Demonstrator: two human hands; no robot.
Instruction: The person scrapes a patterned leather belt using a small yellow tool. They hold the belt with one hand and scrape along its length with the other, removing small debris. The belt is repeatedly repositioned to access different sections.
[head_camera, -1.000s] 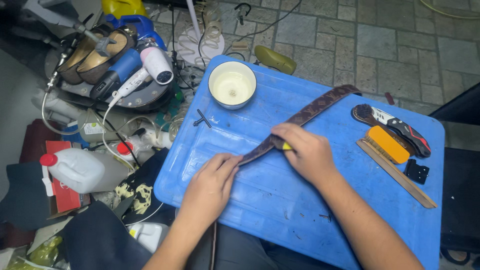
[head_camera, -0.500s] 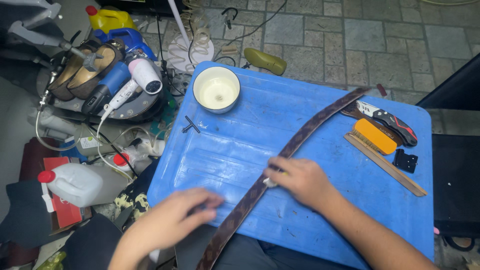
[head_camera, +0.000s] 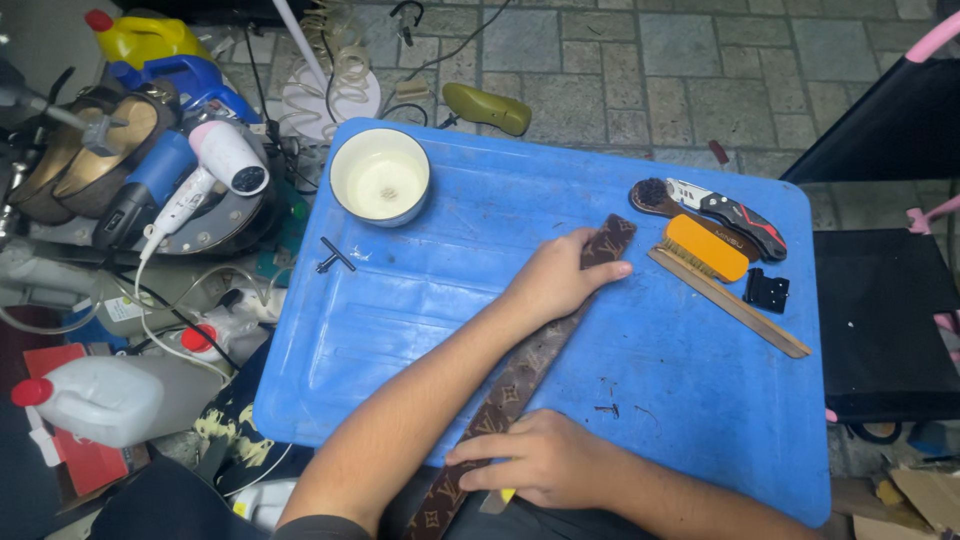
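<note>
A brown patterned belt (head_camera: 520, 375) lies diagonally across a blue tray (head_camera: 420, 330), running from the bottom centre of the frame up to centre right, where its squared end sits just short of the tools.

Left hand (head_camera: 560, 280): flat on the belt's upper end, fingers extended along the strap and pressing it to the tray. It pins the belt and does not clasp it.

Right hand (head_camera: 545, 462): at the bottom centre, fingers curled over the belt's lower stretch near the tray's front edge. A small yellow-tipped object (head_camera: 505, 495) shows beneath the hand; what it is cannot be told. The grip on the belt appears light, a steadying hold.

Step in hand, as judged: the belt is being laid out straight and held flat at two points, a positioning stage ahead of any work on its surface. Any further handling would call for the strap to stay taut and flush between the hands.

Surroundings: a white bowl (head_camera: 380, 176) stands at the tray's upper left. At the right lie a yellow brush (head_camera: 706, 247), a folding knife (head_camera: 735, 214), a wooden stick (head_camera: 740, 310) and a small black hinge (head_camera: 766, 290). A hair dryer (head_camera: 215, 165) rests among clutter at upper left; a white jug (head_camera: 100, 400) lies at lower left.
</note>
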